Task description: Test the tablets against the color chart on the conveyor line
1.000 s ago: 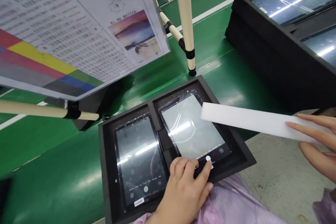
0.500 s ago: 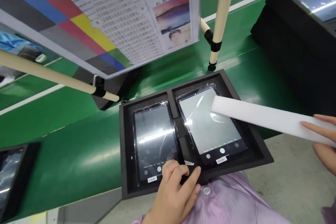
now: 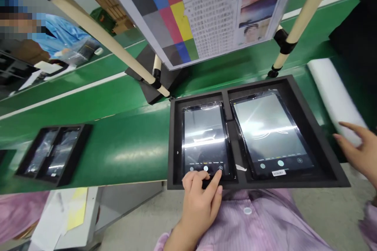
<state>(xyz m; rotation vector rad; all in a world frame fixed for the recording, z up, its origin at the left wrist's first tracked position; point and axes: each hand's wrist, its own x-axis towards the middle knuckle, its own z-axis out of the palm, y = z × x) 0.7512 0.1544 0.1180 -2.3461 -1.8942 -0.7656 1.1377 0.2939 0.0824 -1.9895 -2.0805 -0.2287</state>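
A black foam tray [image 3: 324, 133] on the green belt [image 3: 118, 153] holds two tablets with lit screens. My left hand [image 3: 200, 200] has its fingers curled and the index fingertip on the lower right corner of the left tablet [image 3: 204, 137]. Untouched, the right tablet [image 3: 272, 131] shows a pale camera view. My right hand [image 3: 357, 153] holds the near end of a white foam strip [image 3: 331, 90], which runs along the tray's right side. My lilac sleeves and smock show below.
A colour test chart [image 3: 206, 11] hangs on cream pipes [image 3: 112, 43] over the belt. Another black tray with two tablets [image 3: 53, 153] sits at left. Dark trays [image 3: 359, 43] stand at the right edge. A person in blue [image 3: 59, 35] works far left. Papers [image 3: 67, 215] lie below the belt.
My left hand moved from the right tablet's shutter button to the left tablet's lower corner. The foam strip swung off the right tablet to the tray's right side. The view panned left.
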